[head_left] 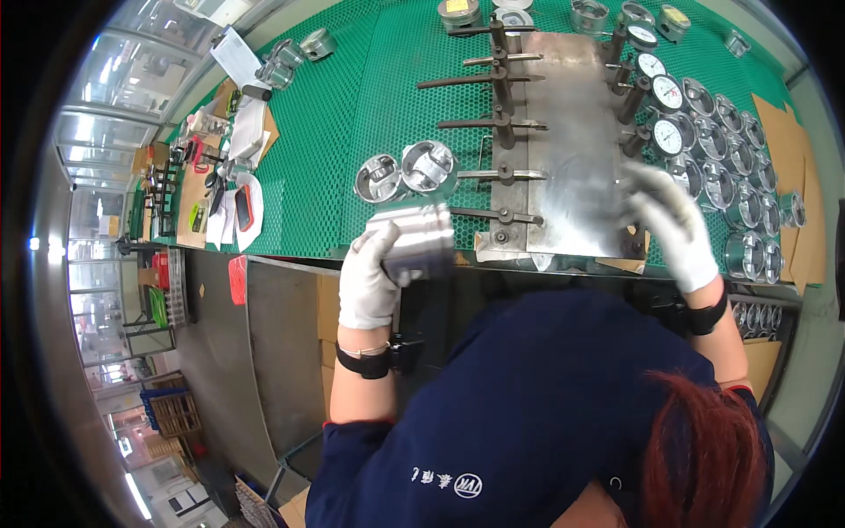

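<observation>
My left hand (368, 280), in a white glove, is closed around a silver metal piston (414, 236) at the bench's front edge. Just beyond it, two more pistons (429, 167) stand side by side on the green mat. My right hand (669, 224), also gloved, is over the right edge of a flat steel plate (572, 132). Its fingers look stretched and apart with nothing visible in them, though motion blurs them. Clamping bars on posts (503, 132) line the plate's left side. Several dial gauges (666, 137) stand along its right side.
Many pistons (739, 158) stand in rows at the right, beside brown cardboard (797, 145). More pistons (459, 13) sit along the far edge. At the left lie a clipboard (238, 57), papers and a red-framed device (244, 207). The green mat (308, 132) covers the bench.
</observation>
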A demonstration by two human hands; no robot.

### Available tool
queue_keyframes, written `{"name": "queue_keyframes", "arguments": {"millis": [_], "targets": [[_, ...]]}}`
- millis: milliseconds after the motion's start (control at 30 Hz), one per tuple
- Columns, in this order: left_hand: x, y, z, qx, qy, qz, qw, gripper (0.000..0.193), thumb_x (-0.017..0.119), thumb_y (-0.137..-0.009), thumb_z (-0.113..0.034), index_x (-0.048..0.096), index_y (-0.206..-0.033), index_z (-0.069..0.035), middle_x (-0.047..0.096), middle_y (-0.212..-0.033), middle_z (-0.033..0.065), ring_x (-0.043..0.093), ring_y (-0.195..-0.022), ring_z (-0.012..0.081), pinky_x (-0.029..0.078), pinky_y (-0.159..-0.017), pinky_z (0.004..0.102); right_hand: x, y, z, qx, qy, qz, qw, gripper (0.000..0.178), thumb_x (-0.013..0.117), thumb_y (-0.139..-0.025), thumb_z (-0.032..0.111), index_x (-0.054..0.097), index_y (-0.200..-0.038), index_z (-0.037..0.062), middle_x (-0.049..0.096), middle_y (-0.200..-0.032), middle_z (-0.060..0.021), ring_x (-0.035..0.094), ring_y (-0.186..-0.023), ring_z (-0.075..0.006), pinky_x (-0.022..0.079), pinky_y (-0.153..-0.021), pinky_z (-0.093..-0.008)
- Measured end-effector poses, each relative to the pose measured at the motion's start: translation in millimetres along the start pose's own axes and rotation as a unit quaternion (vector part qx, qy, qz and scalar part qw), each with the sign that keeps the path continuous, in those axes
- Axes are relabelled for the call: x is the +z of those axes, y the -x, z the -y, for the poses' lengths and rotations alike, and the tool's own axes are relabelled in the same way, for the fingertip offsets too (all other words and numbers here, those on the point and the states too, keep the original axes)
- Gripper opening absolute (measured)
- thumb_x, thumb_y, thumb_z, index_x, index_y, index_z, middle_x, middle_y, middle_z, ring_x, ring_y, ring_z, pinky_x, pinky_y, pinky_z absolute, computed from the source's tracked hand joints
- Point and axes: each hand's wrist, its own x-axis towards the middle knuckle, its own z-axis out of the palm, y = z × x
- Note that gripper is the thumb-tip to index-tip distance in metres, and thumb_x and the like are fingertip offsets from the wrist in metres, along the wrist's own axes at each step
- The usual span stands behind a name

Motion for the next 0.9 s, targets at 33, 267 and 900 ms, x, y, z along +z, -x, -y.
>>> {"name": "queue_keyframes", "arguments": {"millis": [33,267,900], "targets": [[14.9,6.3,-6.9,0.002,0.029,0.056,0.998,0.038,0.063,-0.095,-0.027,0.062,-0.117,0.005,0.072,-0.101,0.0149,0.07,-0.073,0.0166,0.052,-0.052,0.0224,12.4,3.6,12.3,0.032,-0.062,0.082,0.994,0.045,0.065,-0.095,0.01,0.054,-0.137,0.0008,0.066,-0.113,-0.0075,0.067,-0.095,-0.0168,0.055,-0.083,-0.0286],[79.1,-6.5,25.8,-0.133,0.055,0.247,0.958,0.037,0.057,-0.098,-0.015,0.056,-0.128,0.006,0.065,-0.121,0.0114,0.064,-0.104,0.019,0.051,-0.092,0.0307,53.2,-2.3,4.8,-0.225,0.11,0.1,0.963,0.125,0.095,-0.06,0.03,0.021,-0.155,-0.0023,0.04,-0.147,-0.0252,0.042,-0.136,-0.0377,0.034,-0.115,-0.0427],[147.2,-83.2,63.3,0.491,-0.47,0.188,0.709,0.097,0.09,-0.062,-0.021,0.04,-0.143,-0.002,0.052,-0.129,0.0261,0.056,-0.114,0.0444,0.049,-0.097,0.0487,26.2,8.5,-39.4,0.18,0.146,0.08,0.969,0.088,0.072,-0.086,0.013,0.02,-0.156,-0.0019,0.069,-0.1,-0.0184,0.07,-0.086,-0.0356,0.057,-0.087,-0.039]]}}
